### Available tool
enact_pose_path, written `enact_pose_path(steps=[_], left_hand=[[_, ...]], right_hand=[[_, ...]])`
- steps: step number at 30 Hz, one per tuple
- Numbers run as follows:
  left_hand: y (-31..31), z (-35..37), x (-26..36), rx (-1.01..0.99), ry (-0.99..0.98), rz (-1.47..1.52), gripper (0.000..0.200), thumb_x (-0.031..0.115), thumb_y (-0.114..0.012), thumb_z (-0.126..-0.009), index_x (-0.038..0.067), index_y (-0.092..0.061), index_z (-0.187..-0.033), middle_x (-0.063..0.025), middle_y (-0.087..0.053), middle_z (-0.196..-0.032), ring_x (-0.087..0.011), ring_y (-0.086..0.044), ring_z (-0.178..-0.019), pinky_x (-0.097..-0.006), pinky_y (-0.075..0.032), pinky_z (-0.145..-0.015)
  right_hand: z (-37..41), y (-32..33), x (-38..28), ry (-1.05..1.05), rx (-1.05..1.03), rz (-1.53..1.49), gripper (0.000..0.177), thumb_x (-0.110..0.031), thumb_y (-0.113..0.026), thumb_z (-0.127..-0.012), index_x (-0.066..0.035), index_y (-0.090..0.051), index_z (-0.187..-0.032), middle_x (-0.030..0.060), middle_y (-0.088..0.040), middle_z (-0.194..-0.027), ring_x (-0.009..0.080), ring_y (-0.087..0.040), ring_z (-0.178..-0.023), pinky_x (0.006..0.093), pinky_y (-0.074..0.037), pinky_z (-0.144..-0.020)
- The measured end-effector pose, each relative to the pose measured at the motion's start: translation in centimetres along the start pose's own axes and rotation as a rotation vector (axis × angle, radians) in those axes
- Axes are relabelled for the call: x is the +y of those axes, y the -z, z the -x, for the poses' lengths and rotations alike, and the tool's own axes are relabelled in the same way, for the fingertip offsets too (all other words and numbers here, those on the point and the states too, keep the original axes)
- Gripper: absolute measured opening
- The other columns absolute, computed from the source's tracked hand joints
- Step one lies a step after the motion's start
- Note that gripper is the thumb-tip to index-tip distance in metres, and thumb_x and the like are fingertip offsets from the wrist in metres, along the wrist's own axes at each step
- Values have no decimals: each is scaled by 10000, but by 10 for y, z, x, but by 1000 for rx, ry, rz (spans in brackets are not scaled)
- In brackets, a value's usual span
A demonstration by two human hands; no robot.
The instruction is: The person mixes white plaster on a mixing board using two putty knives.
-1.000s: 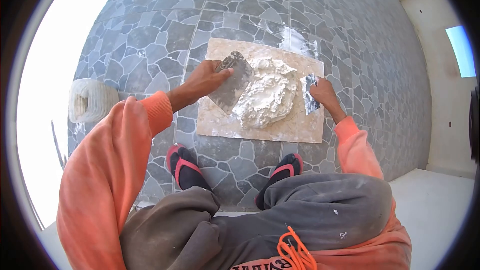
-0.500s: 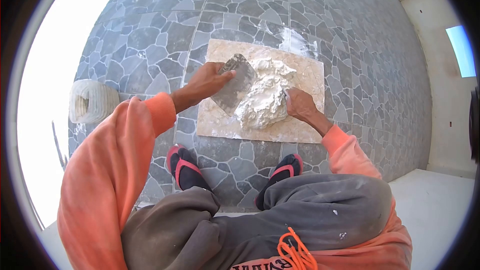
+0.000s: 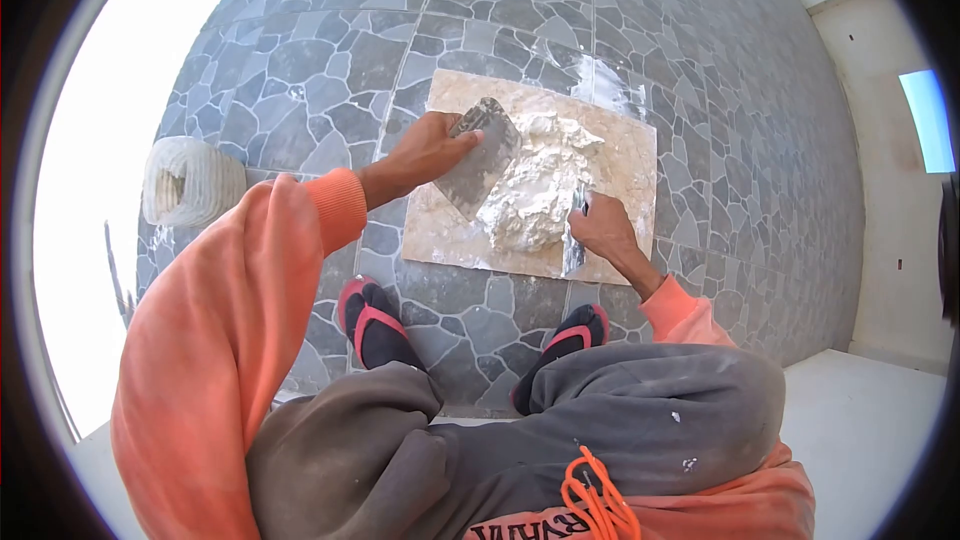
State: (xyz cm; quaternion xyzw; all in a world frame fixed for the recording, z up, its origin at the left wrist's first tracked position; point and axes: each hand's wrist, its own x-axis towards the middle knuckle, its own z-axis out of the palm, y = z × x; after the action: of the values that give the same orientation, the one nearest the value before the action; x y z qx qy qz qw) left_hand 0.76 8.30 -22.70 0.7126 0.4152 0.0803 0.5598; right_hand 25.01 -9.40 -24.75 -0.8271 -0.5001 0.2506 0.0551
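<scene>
My left hand [image 3: 432,150] is closed round the edge of a grey, plaster-stained flat plate [image 3: 482,162], its thumb on the upper face. The plate is tilted against the left side of a thick white plaster heap [image 3: 535,185]. At the heap's right side, my right hand [image 3: 606,228] is wrapped round a putty knife; its metal blade [image 3: 573,252], smeared with white, shows left of the fingers, and the handle is mostly hidden. Under the heap lies a beige square tile [image 3: 440,248] with white smears on it.
Grey stone-patterned floor [image 3: 280,110] surrounds the tile, with a white smear [image 3: 606,85] behind it. A coiled pale roll [image 3: 192,182] stands at the left. My feet in red-strapped sandals [image 3: 372,325] are close to the tile's front edge. A wall [image 3: 880,240] runs along the right.
My right hand has shifted down slightly and turned, and the putty knife's blade now shows beside the heap. My left hand still holds the plate at the heap's left. The view has shifted a little.
</scene>
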Motion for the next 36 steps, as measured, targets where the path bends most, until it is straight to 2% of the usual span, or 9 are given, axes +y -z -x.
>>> enact_pose_path(steps=[3,6,17,20,22,25,28,32,36], left_hand=[[-1,2,0,22,-2,48,398,308,-602,-940,-68,-674,-1047,-110,-671,-798,-161,-619,-721,-357,-486,-675],[3,2,5,7,3,56,389,310,-598,-957,-59,-672,-1058,-85,-672,-817,-136,-611,-718,-331,-486,-663],[15,-4,-21,102,11,42,370,302,-601,-962,-53,-663,-1048,-89,-673,-823,-139,-627,-735,-332,-499,-682],[15,-4,-29,127,3,44,379,316,-611,-946,-54,-664,-1011,-110,-659,-785,-177,-622,-713,-368,-486,-675],[16,-5,-26,101,38,-39,342,287,-591,-978,-30,-664,-1085,-61,-687,-872,-104,-631,-755,-295,-502,-686],[11,1,-20,141,11,62,409,333,-612,-927,-74,-656,-947,-145,-632,-718,-223,-615,-682,-403,-476,-666],[7,2,-15,134,12,6,401,331,-606,-929,-65,-660,-953,-139,-632,-721,-215,-608,-682,-393,-475,-667],[5,6,-15,125,6,18,387,330,-606,-928,-51,-665,-959,-126,-625,-706,-210,-592,-659,-392,-469,-655],[3,5,-20,90,19,48,385,331,-603,-928,-50,-657,-950,-125,-616,-689,-210,-584,-648,-397,-465,-649]], right_hand=[[-11,-16,-6,-13,64,-136,302,-223,-561,-767,67,-633,-809,230,-634,-664,330,-656,-642,429,-508,-645],[-24,-5,-8,-67,0,-301,333,-229,-572,-727,76,-641,-840,282,-660,-780,413,-665,-744,459,-517,-715],[-5,28,15,-75,119,-234,304,-204,-535,-795,35,-646,-944,279,-656,-807,417,-657,-756,465,-504,-714],[-1,23,48,39,209,-132,273,-175,-526,-847,54,-633,-950,216,-648,-725,350,-633,-647,437,-467,-636],[13,13,44,241,273,11,231,-145,-539,-853,34,-638,-961,208,-660,-842,378,-641,-765,443,-495,-679],[14,-10,39,582,357,285,202,-132,-573,-828,-24,-653,-979,122,-598,-914,289,-599,-877,418,-506,-720],[6,-19,46,768,300,647,203,-129,-571,-828,-29,-652,-985,97,-596,-901,253,-583,-895,379,-477,-735],[-1,2,77,902,259,776,180,-134,-575,-811,-54,-646,-956,80,-588,-891,234,-569,-899,359,-447,-740],[-13,38,53,765,218,763,164,-119,-574,-823,-55,-649,-954,76,-593,-902,230,-568,-902,365,-446,-742]])
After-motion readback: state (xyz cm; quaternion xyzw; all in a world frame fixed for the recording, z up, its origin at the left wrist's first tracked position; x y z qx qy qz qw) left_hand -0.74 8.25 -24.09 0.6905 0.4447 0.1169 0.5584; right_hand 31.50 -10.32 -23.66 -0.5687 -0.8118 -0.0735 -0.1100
